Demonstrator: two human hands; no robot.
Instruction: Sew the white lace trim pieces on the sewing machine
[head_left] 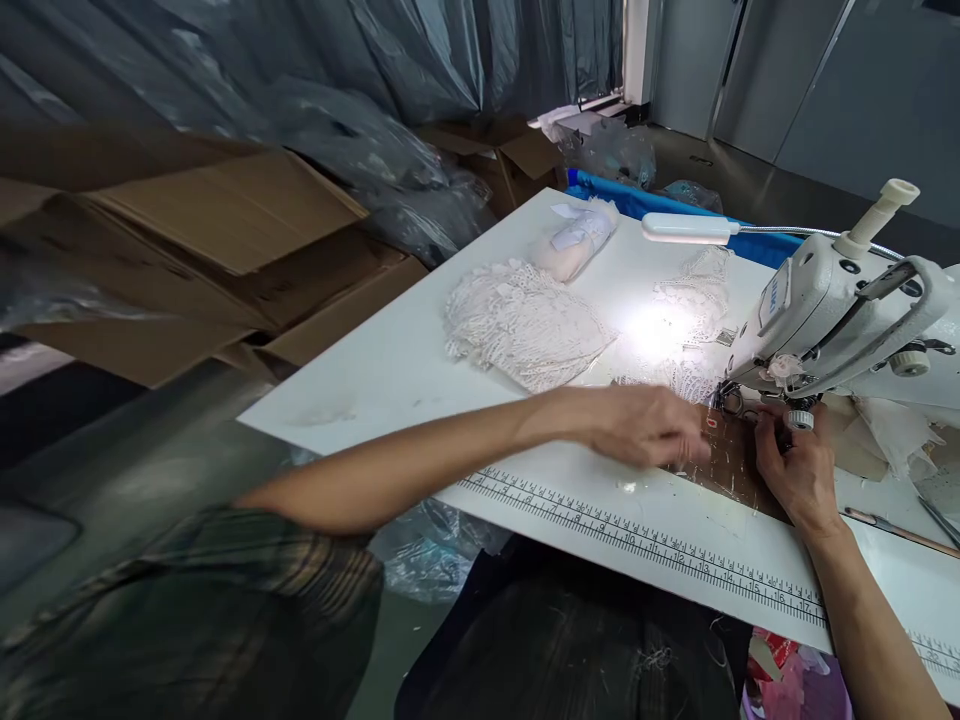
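My left hand [645,425] lies on the white sewing table [390,370] with its fingers resting flat on a brown piece of material [731,455] beside the needle. My right hand [799,470] is at the needle area of the white sewing machine [832,310], fingers curled and pinched near the presser foot; what they pinch is hidden. White lace trim [679,378] runs from the needle area toward the back of the table.
A heap of white lace [525,325] and a wrapped bundle [574,240] lie further back. A printed ruler [660,545] runs along the table's front edge. A lamp [686,228] shines on the table. Cardboard boxes [225,250] stand at left. A thin tool [900,530] lies at right.
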